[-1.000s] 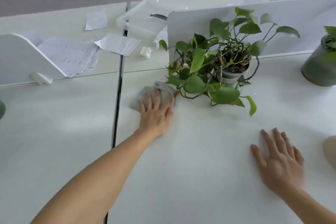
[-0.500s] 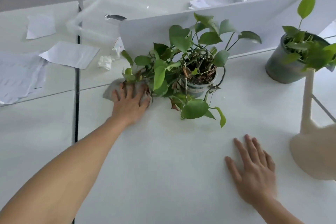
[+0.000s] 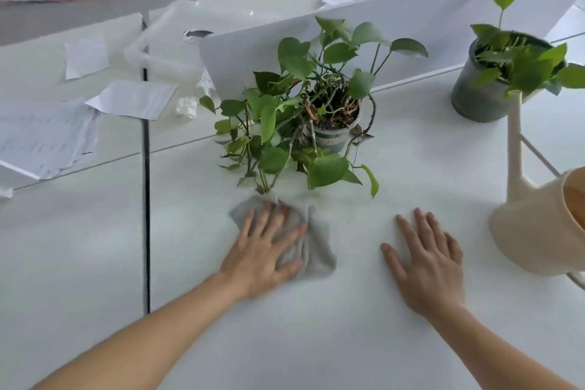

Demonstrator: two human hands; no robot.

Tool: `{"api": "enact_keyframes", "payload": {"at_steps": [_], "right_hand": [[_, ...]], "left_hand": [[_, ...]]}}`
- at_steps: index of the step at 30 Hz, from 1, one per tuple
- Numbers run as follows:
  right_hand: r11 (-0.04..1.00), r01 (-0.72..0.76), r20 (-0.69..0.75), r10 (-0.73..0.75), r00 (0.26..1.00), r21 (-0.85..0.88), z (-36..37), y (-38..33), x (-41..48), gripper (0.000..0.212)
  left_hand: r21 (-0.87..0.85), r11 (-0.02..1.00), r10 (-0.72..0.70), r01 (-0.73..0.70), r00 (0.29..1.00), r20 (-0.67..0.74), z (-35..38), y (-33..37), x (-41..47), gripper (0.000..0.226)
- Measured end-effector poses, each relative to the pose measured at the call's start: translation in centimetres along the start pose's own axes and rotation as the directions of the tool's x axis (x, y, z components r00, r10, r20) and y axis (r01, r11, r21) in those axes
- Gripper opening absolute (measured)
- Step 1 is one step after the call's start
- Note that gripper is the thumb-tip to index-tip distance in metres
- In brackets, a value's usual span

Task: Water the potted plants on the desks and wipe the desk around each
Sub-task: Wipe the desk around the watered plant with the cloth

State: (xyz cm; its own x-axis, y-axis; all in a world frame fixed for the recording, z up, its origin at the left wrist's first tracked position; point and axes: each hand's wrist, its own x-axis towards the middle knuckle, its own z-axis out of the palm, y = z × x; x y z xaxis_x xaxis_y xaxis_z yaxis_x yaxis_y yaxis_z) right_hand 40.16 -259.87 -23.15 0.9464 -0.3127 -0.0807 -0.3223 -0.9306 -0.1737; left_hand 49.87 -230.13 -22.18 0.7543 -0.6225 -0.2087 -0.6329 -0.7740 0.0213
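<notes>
Since half a second back, my left hand (image 3: 266,250) has dragged the grey cloth (image 3: 319,250) from the far-left side of the pothos to the desk (image 3: 316,342) in front of it, and the view has dipped closer.

That hand lies flat on the cloth, fingers spread and straight, pressing rather than gripping; the cloth bunches in folds past my fingertips on the thumb side. My right hand (image 3: 427,260) rests palm-down on the bare desk, fingers straight, holding nothing.

The cloth looks thin, limp and light. I judge it will slide easily on this smooth white top and ruck up under a push, so a broad flat palm is the right hold for wiping. To lift it, I would pinch the raised fold beside my thumb.

The pothos sits in a clear plastic pot (image 3: 332,136) against the white divider panel (image 3: 253,51), and its trailing leaves nearly reach the cloth. Pot and plant look light and easy to tip, and the vines are fragile — if I shift it to wipe underneath, I would take the pot wall below the rim, never the stems.

A second plant in a dark grey pot (image 3: 474,101) stands further right. The beige watering can (image 3: 538,231) stands near my right hand; its handle is out of view and I cannot tell how full it is.
</notes>
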Motion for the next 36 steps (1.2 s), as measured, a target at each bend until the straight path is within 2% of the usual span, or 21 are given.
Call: {"api": "enact_keyframes", "payload": {"at_steps": [2,4,6,10,13,15,17,19,20,21,23,24,25,26,29,30,33,36], "right_hand": [[1.0,0.003,0.005,-0.003,1.0,0.002,-0.2,-0.1,0.0,0.077],[1.0,0.012,0.015,-0.012,1.0,0.008,-0.2,-0.2,-0.1,0.08],[0.999,0.013,0.019,-0.014,1.0,0.035,-0.3,-0.1,0.2,0.08],[0.998,0.022,0.064,-0.026,0.998,0.058,-0.2,0.0,0.4,0.068],[0.995,0.092,0.142,-0.097,0.985,0.044,-0.9,1.2,0.3,0.061],[0.98,0.199,0.195,-0.198,0.961,0.014,-2.2,3.0,0.7,0.065],[0.949,0.312,0.189,-0.299,0.935,-0.039,-3.3,5.4,0.6,0.078],[0.933,0.345,0.176,-0.324,0.929,-0.102,-3.5,7.6,0.5,0.088],[0.935,0.344,0.156,-0.327,0.932,-0.09,-3.3,8.3,0.4,0.087],[0.943,0.329,0.128,-0.32,0.939,-0.057,-2.9,8.6,0.3,0.085],[0.958,0.286,0.051,-0.287,0.957,0.01,-2.0,8.9,0.1,0.082],[0.961,0.274,0.016,-0.275,0.961,0.043,-1.8,8.8,0.3,0.081],[0.961,0.269,-0.003,-0.269,0.963,0.071,-1.6,8.7,0.4,0.081],[0.961,0.262,-0.015,-0.261,0.965,0.093,-1.4,8.9,0.3,0.08],[0.948,0.27,-0.082,-0.26,0.962,0.169,-1.1,9.2,0.2,0.07],[0.941,0.277,-0.106,-0.261,0.96,0.196,-1.0,9.4,-0.1,0.066],[0.911,0.343,-0.194,-0.302,0.933,0.23,-0.5,10.7,-0.8,0.054],[0.879,0.432,-0.211,-0.392,0.895,0.2,-0.6,12.5,-0.8,0.05]], "left_hand": [[-0.049,0.976,-0.209,0.21,0.977,0.042,-0.5,-1.2,3.1,0.074],[-0.085,0.922,-0.376,0.379,0.925,0.047,-1.1,-0.9,5.4,0.072],[-0.118,0.879,-0.457,0.461,0.887,0.064,-1.0,0.4,6.1,0.067],[-0.144,0.906,-0.396,0.398,0.917,0.042,0.8,6.1,0.3,0.072],[-0.13,0.939,-0.322,0.319,0.947,-0.004,2.4,12.2,-9.3,0.065],[-0.104,0.961,-0.258,0.258,0.966,0.011,3.5,15.4,-15.7,0.064],[-0.066,0.974,-0.211,0.215,0.975,0.064,3.8,15.6,-20.2,0.067],[-0.037,0.958,-0.282,0.284,0.957,0.065,4.2,13.1,-21.4,0.069],[-0.043,0.921,-0.386,0.386,0.922,0.025,4.3,11.4,-21.2,0.071],[-0.082,0.852,-0.518,0.517,0.855,0.012,4.4,9.7,-20.5,0.074],[-0.15,0.647,-0.745,0.747,0.662,0.085,4.1,7.7,-18.3,0.078],[-0.161,0.573,-0.802,0.804,0.59,0.09,4.0,7.7,-17.0,0.08],[-0.162,0.55,-0.82,0.819,0.567,0.08,3.8,8.8,-15.8,0.081],[-0.16,0.587,-0.799,0.794,0.6,0.044,3.7,11.1,-14.7,0.08],[-0.18,0.807,-0.578,0.562,0.815,-0.045,3.6,20.0,-12.2,0.07],[-0.192,0.853,-0.501,0.485,0.864,-0.045,3.4,22.5,-11.5,0.068],[-0.188,0.911,-0.379,0.367,0.925,-0.033,2.5,24.5,-7.6,0.068],[-0.152,0.933,-0.336,0.325,0.94,-0.054,1.3,20.6,-2.1,0.071]]}}
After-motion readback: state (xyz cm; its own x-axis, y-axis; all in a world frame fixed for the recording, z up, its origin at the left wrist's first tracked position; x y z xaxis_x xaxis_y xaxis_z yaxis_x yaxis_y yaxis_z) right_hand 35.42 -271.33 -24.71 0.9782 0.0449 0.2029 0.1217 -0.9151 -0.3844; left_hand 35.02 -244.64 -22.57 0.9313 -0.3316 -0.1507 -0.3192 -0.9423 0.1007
